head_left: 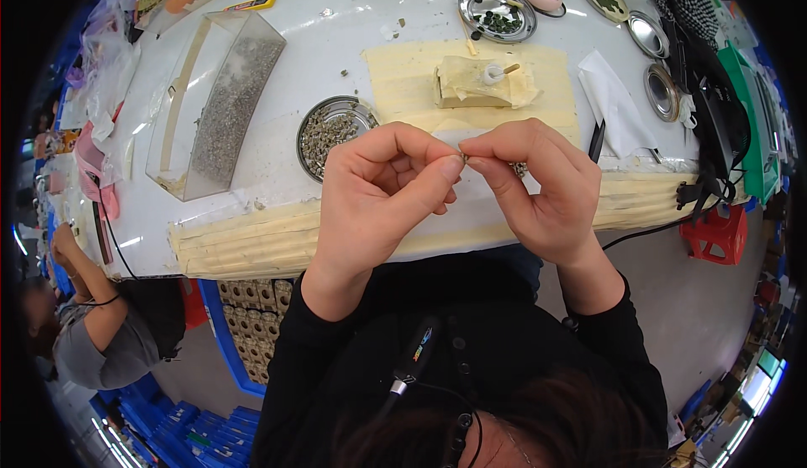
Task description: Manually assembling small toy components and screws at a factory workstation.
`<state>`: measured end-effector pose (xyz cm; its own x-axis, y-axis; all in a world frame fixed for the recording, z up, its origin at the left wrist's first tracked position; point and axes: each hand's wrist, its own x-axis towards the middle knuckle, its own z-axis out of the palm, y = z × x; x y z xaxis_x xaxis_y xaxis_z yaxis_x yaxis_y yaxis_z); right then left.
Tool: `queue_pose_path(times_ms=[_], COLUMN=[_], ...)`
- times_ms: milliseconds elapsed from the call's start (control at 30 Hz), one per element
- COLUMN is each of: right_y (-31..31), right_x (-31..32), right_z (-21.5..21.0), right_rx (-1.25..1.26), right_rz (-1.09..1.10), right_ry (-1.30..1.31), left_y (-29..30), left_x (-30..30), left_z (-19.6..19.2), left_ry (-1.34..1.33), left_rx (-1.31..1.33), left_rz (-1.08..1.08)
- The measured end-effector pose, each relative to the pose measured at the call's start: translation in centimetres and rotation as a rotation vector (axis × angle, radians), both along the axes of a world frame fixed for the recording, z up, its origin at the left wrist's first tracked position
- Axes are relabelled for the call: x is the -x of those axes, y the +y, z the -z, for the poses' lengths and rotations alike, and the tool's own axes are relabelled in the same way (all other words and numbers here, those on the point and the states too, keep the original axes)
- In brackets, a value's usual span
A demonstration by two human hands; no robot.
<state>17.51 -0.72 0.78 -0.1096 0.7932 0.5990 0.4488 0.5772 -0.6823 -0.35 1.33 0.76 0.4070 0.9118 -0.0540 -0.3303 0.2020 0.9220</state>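
Note:
My left hand and my right hand meet above the near side of the table, thumb and forefinger of each pressed together. At the fingertips sits a tiny greyish piece, too small to name. A round metal dish of small grey-brown bits stands just beyond my left hand, which hides part of it. More small bits show between the fingers of my right hand. Farther off, a block wrapped in cream tape carries a small white cup with a stick in it.
A clear box of grey granules stands at the left. At the far right are a metal plate with dark green pieces, a white cloth and round metal lids. Cream tape pads the table edge. Another person sits at left.

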Motion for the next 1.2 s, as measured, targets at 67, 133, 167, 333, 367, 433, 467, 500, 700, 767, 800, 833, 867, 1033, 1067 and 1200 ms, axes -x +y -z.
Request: queue_pose_path(times_ms=[67,133,167,333,367,433,467,500,700,767,800,833,867,1033,1067,1200], right_y=[0.0,0.0,0.1,0.0,0.0,0.0,-0.1,-0.1,-0.1,-0.1,0.0,0.0,0.0,-0.1,-0.2,-0.7], right_x=[0.1,0.1,0.2,0.2,0.2,0.3,0.4,0.5,0.4,0.4,0.4,0.4,0.4,0.4,0.4,0.2], right_z=[0.1,0.0,0.1,0.3,0.3,0.3,0.3,0.4,0.6,0.6,0.6,0.6,0.5,0.2,0.3,0.7], right_rx=[-0.003,-0.014,-0.035,-0.097,-0.097,-0.100,-0.085,-0.070,-0.091,-0.107,-0.114,-0.120,-0.114,-0.048,0.009,0.244], right_rz=[0.004,0.005,0.011,0.034,0.041,0.054,0.057,0.063,0.070,0.076,0.078,0.079,0.074,0.063,0.056,0.015], right_ry=[0.007,0.007,-0.004,-0.070,-0.075,-0.084,-0.068,-0.053,-0.054,-0.050,-0.044,-0.039,-0.046,-0.066,-0.017,0.185], left_y=[0.0,0.0,0.1,0.0,-0.1,-0.2,-0.3,-0.3,-0.4,-0.4,-0.4,-0.4,-0.4,-0.1,-0.1,0.1], left_x=[0.0,0.0,0.0,0.1,0.0,-0.1,-0.2,-0.2,-0.3,-0.4,-0.4,-0.4,-0.4,-0.5,-0.6,-1.1], left_z=[0.0,-0.1,-0.1,0.0,0.0,0.3,0.5,0.7,0.6,0.4,0.3,0.2,0.2,0.8,0.9,0.8], left_ry=[0.022,-0.001,-0.013,-0.008,-0.001,0.053,0.080,0.116,0.132,0.107,0.108,0.109,0.109,0.239,0.283,0.501], left_rx=[-0.018,0.007,0.019,0.019,0.015,-0.088,-0.140,-0.212,-0.230,-0.173,-0.167,-0.160,-0.154,-0.438,-0.517,-0.885], left_rz=[-0.006,-0.002,0.000,-0.001,-0.009,-0.062,-0.089,-0.111,-0.126,-0.117,-0.119,-0.121,-0.122,-0.199,-0.220,-0.344])
